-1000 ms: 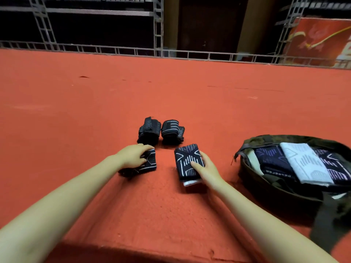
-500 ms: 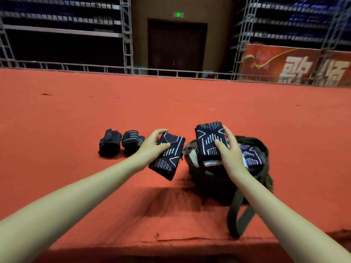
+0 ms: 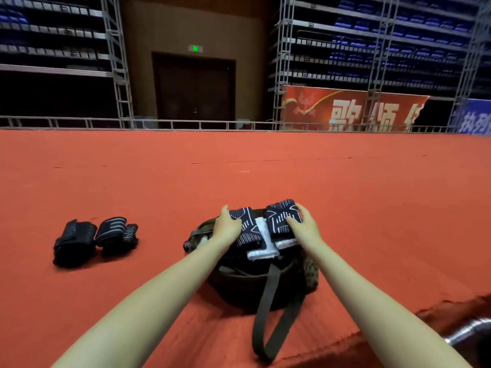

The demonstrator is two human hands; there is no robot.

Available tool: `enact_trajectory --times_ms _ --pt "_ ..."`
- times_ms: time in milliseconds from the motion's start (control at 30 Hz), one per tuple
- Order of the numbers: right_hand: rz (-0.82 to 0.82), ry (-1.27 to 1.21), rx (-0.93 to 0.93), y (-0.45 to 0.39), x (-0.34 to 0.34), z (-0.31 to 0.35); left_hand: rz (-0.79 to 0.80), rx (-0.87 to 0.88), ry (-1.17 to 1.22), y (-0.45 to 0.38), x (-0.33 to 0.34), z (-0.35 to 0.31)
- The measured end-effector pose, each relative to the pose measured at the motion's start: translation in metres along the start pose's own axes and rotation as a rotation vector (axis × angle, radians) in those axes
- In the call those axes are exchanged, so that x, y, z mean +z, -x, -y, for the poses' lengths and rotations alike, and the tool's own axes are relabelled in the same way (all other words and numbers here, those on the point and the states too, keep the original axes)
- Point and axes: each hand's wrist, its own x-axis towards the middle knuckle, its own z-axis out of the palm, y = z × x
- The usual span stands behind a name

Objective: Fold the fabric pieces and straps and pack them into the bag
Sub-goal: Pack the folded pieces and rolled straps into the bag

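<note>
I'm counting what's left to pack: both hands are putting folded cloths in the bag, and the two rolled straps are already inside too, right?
Not quite. The head view shows the rolled straps lying on the red carpet, left of the bag. The left hand and right hand do hold folded cloths there.

Left hand, right hand each grip folded dark cloth over open bag; rolled straps left on carpet.

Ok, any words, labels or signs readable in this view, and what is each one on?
Red banner: large white Chinese characters, first reads "歌", the rest cut off by scaffolding.
Blue banner: white characters, partly out of frame, unreadable.
Green exit sign above the door: lit, text too small to read.
Folded fabric pieces and bag: only line patterns, no lettering.
</note>
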Motion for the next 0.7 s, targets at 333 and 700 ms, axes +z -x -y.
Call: enact_trajectory --times_ms 333,700 --pt "0.117 0.648 -0.073 -0.027 0.005 -0.032 0.002 0.545 -0.687 -0.001 0.029 -0.005" --pt "0.016 0.263 0.085 -0.041 -0.025 -0.06 0.205 0.653 -0.875 -0.014 0.09 0.004"
